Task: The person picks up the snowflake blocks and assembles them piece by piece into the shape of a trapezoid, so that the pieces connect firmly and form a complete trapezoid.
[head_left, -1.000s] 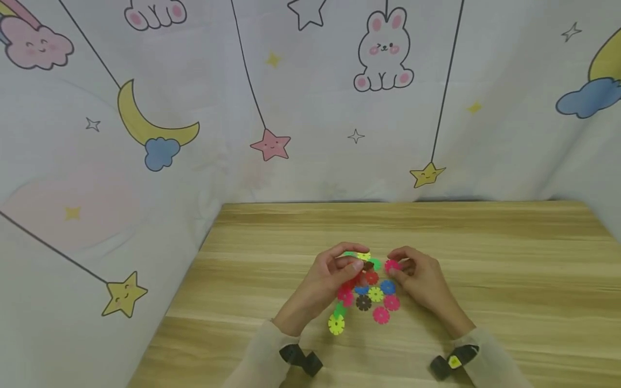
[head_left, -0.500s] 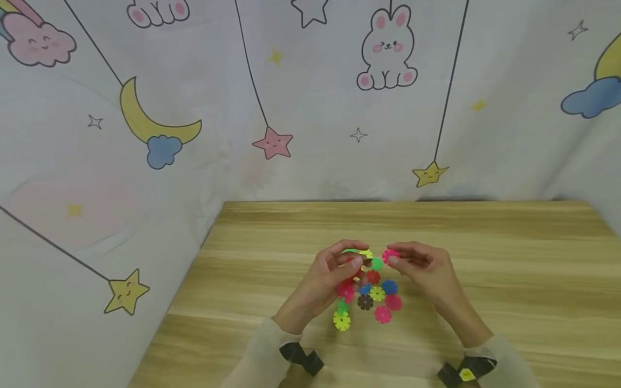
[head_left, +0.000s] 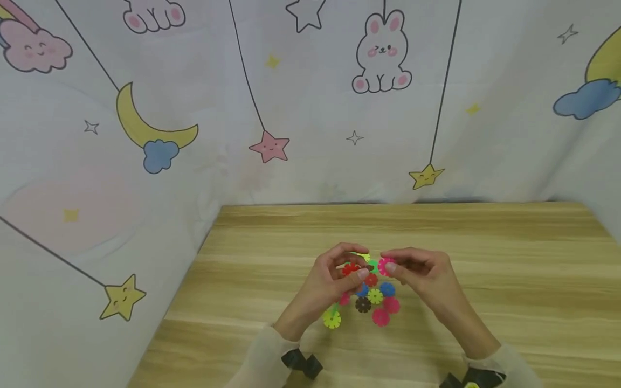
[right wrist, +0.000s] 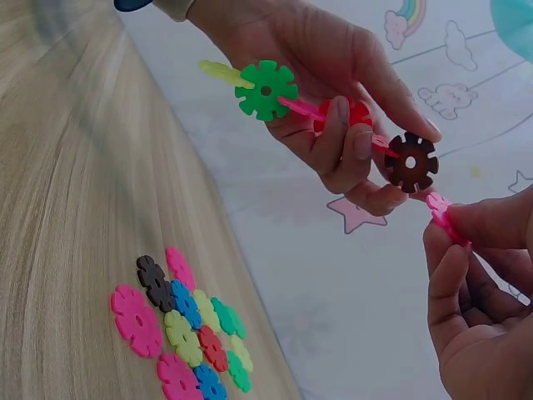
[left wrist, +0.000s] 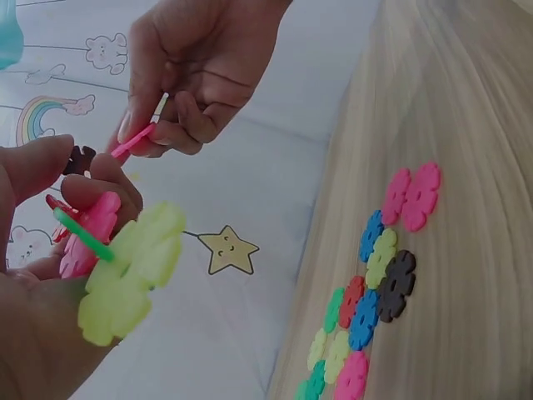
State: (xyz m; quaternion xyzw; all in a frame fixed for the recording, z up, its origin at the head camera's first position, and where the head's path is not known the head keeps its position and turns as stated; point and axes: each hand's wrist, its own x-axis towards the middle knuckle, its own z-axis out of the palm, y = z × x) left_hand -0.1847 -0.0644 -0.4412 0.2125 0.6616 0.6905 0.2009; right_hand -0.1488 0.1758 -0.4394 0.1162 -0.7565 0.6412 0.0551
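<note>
A wood-grain table (head_left: 242, 258) stands against pale, softly lit walls (head_left: 310, 97) printed with a winking rabbit (head_left: 381, 67), a yellow moon (head_left: 138, 126) and a pink star (head_left: 269, 147) on dark strings (head_left: 445, 82), while a turquoise shape (right wrist: 516, 25), perhaps more print, is cropped in the right wrist view.

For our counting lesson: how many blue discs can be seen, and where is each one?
2, both on the table: one blue disc next to a dark disc, the other blue disc to its right in the head view. The left hand may hide more.
</note>
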